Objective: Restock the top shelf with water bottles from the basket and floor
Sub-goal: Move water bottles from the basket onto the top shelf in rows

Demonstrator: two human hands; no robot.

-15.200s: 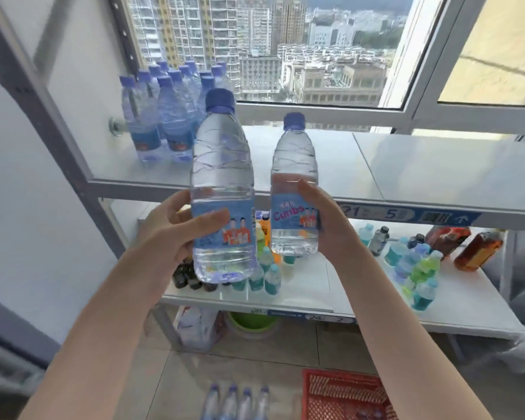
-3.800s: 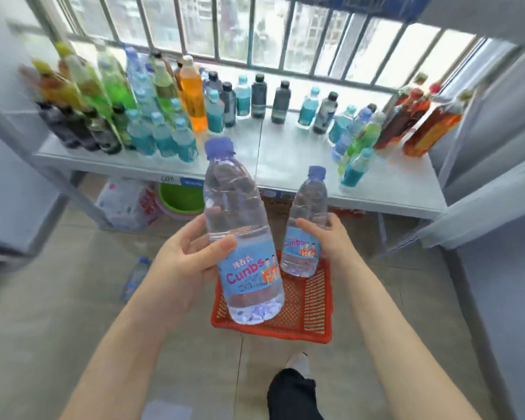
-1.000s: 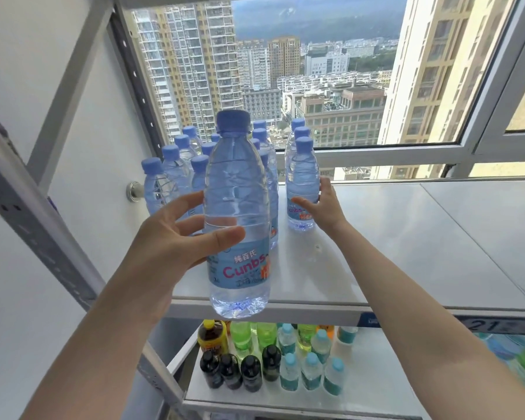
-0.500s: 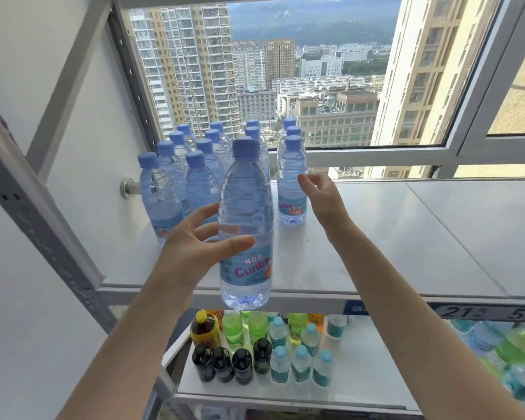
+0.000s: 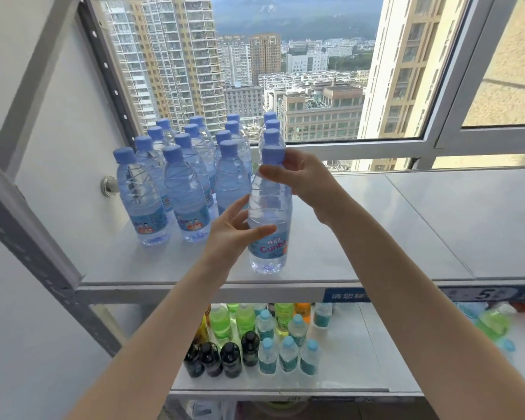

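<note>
A clear water bottle (image 5: 269, 213) with a blue cap and a "Cunbs" label stands upright near the front edge of the grey top shelf (image 5: 376, 237). My left hand (image 5: 234, 231) curls around its lower body from the left. My right hand (image 5: 297, 177) pinches its neck and cap from the right. Behind and to the left, several identical water bottles (image 5: 188, 183) stand in rows that run back toward the window. The basket and the floor are out of view.
The right part of the top shelf is bare metal. A window frame (image 5: 361, 145) runs along the shelf's back. A slanted upright post (image 5: 28, 225) stands at the left. The lower shelf (image 5: 361, 359) carries several small coloured drink bottles (image 5: 249, 341).
My left hand has brought its bottle onto the shelf's front, at the end of the right row. My right hand, empty half a second ago, has closed on this bottle's neck.
</note>
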